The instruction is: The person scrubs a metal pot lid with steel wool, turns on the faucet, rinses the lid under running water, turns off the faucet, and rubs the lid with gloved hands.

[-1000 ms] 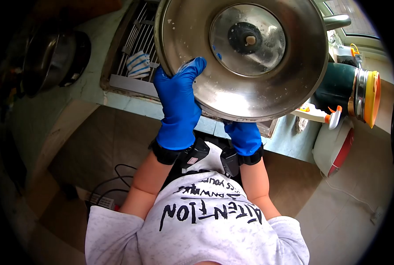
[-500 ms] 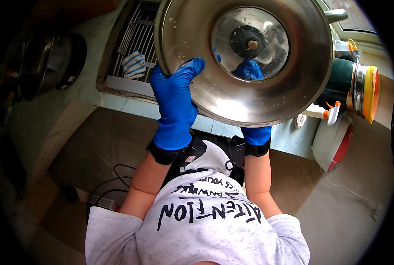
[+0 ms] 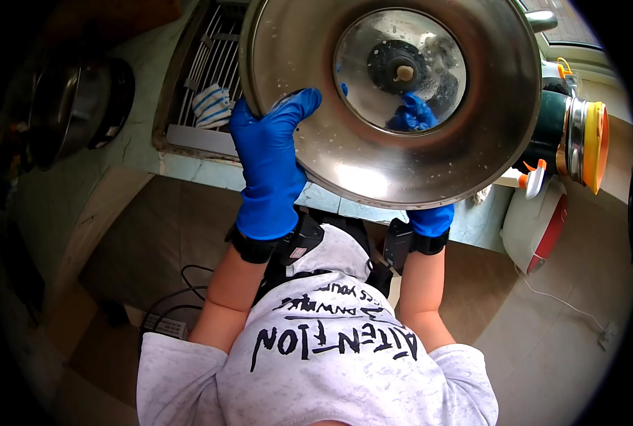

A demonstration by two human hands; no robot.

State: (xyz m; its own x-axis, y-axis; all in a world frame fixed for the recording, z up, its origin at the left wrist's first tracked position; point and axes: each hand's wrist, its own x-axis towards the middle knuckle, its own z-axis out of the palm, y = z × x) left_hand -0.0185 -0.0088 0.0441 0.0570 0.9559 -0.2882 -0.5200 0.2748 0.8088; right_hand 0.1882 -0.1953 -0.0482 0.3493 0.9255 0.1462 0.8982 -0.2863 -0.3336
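While fingers of the left hand (image 3: 270, 160) pinch the round metal lid (image 3: 380, 160) at left rim, the right hand (image 3: 431, 219) sits behind its near edge, fingers hidden, grip undeterminable.

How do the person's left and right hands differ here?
The left hand is largely in view; the right hand is mostly covered by the metal lid. The left hand's thumb overlaps the lid's edge; the right hand shows no thumb there. Both wear blue gloves.
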